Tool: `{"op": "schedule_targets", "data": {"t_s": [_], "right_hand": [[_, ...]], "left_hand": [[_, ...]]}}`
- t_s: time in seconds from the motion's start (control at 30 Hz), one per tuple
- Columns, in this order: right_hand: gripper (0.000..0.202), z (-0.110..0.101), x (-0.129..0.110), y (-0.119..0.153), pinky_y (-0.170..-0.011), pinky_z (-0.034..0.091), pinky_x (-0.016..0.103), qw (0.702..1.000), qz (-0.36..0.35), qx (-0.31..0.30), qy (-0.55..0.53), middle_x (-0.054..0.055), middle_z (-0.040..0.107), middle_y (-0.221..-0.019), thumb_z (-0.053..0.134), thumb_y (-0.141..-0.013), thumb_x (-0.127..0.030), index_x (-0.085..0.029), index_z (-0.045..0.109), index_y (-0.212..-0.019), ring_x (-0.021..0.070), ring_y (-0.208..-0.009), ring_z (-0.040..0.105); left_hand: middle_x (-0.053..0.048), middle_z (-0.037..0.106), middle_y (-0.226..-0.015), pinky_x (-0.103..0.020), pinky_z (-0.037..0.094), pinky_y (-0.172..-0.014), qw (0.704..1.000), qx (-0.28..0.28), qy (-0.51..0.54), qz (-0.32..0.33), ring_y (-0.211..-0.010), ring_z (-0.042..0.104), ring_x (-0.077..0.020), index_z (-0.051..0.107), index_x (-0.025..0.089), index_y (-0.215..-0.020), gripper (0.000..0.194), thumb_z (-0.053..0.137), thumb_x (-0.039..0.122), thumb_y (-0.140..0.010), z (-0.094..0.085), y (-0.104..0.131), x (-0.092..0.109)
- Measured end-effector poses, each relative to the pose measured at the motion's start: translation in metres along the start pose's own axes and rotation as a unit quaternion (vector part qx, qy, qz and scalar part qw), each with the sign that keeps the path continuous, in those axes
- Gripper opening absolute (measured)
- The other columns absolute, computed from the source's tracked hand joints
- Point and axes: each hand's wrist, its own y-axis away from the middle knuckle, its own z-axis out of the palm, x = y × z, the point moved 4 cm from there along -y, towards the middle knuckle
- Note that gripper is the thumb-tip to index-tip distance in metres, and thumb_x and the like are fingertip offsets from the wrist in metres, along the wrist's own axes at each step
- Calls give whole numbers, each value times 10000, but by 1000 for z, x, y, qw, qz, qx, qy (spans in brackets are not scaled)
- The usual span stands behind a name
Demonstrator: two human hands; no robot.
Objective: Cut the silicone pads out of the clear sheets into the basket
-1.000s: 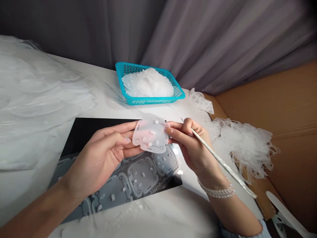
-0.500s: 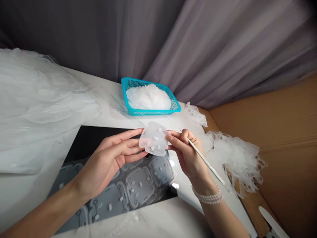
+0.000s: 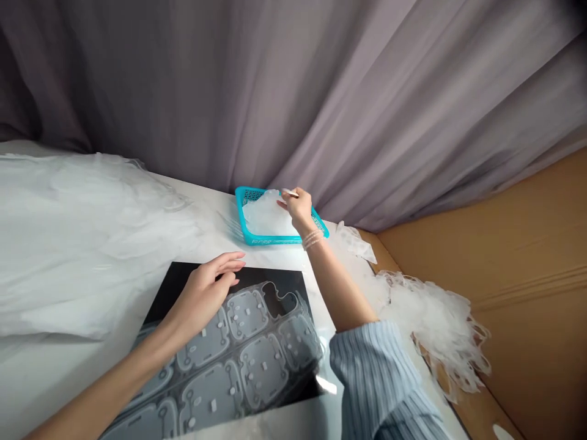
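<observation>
My right hand [image 3: 299, 208] is over the right part of a blue basket [image 3: 250, 237], its fingers closed round a thin white tool [image 3: 290, 193]. White translucent pieces [image 3: 268, 215] are heaped in the basket. My left hand [image 3: 208, 286] hovers over the black board [image 3: 178, 276], fingers apart and holding nothing. On the board lies a clear sheet of rounded, bumpy pieces [image 3: 263, 370]. One shape near its top right is a gap [image 3: 277, 304] showing the black board. Whether my right fingers touch a piece in the basket is hard to tell.
A large pile of white translucent sheets [image 3: 82, 238] covers the left of the table. Stringy white scraps [image 3: 440, 324] lie at the right beside a cardboard wall [image 3: 518, 256]. A small scrap [image 3: 356, 241] sits right of the basket. A grey curtain [image 3: 192, 91] hangs behind.
The translucent piece has left my left fingers. My right hand has moved forward to the basket with the white tool. My left hand has lowered over the board, and the view has tilted up.
</observation>
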Motion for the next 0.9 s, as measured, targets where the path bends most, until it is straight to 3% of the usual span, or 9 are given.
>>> {"op": "schedule_targets", "data": {"t_s": [0.1, 0.17, 0.27, 0.33, 0.4, 0.5, 0.67, 0.8, 0.9], "right_hand": [[274, -5, -18, 7, -671, 630, 274, 998, -33, -21, 58, -8, 583, -783, 674, -795, -191, -192, 425, -680, 113, -770, 589], [289, -26, -29, 27, -638, 615, 265, 995, -47, -26, 86, 10, 604, -841, 669, -821, -269, -196, 422, -690, 134, -811, 604], [338, -69, -38, 80, -620, 580, 278, 982, -63, -64, 168, 27, 623, -802, 644, -859, -384, -214, 395, -706, 168, -799, 633], [325, -99, -32, 126, -642, 541, 294, 950, -60, -111, 286, 30, 635, -750, 666, -845, -383, -217, 416, -718, 183, -762, 637], [281, -127, -16, 170, -672, 507, 313, 913, -10, -149, 380, 31, 671, -759, 674, -827, -342, -218, 439, -736, 191, -733, 638], [242, -158, 11, 219, -673, 493, 319, 903, 63, -167, 392, 38, 715, -824, 662, -801, -298, -223, 436, -761, 203, -727, 660], [216, -158, 28, 244, -672, 474, 300, 913, 69, -162, 367, 11, 706, -809, 602, -783, -234, -238, 387, -768, 185, -697, 636], [174, -141, 24, 232, -680, 434, 300, 916, 43, -147, 371, 7, 694, -822, 569, -777, -190, -241, 403, -787, 185, -702, 605], [168, -135, 26, 221, -697, 422, 310, 916, 25, -134, 376, 29, 696, -893, 605, -765, -220, -239, 447, -818, 200, -745, 598]], "left_hand": [[-147, 639, -1368, -393, 520, -1012, 993, 9, -115, 18, -1237, 624, -265, 568, 143, -1339, 517, 367, 304, -890, -4, -1, 3], [-153, 620, -1388, -459, 451, -1078, 984, 7, -177, 22, -1296, 564, -314, 579, 140, -1335, 517, 407, 309, -877, -5, -1, 1], [-204, 612, -1357, -547, 382, -1090, 961, -1, -275, 35, -1307, 510, -392, 571, 98, -1338, 542, 455, 316, -856, -1, -1, -6], [-226, 644, -1261, -567, 415, -1017, 945, -13, -324, 43, -1236, 537, -420, 590, 81, -1297, 525, 469, 336, -854, 4, 1, -11], [-212, 690, -1119, -546, 458, -919, 931, -30, -360, 51, -1144, 571, -418, 623, 98, -1214, 464, 472, 359, -861, 10, 3, -15], [-154, 712, -947, -481, 475, -831, 913, -51, -400, 65, -1036, 601, -376, 644, 170, -1031, 302, 467, 360, -878, 15, 6, -18], [-145, 667, -997, -436, 469, -813, 894, -58, -437, 73, -1013, 603, -338, 598, 202, -861, 226, 410, 314, -914, 16, 8, -17], [-143, 656, -996, -365, 449, -664, 893, -56, -443, 61, -913, 641, -295, 584, 186, -941, 282, 316, 270, -952, 16, 13, -10], [-104, 687, -911, -329, 393, -566, 896, -63, -437, 46, -799, 663, -271, 569, 189, -1045, 259, 359, 305, -949, 17, 18, -9]]}}
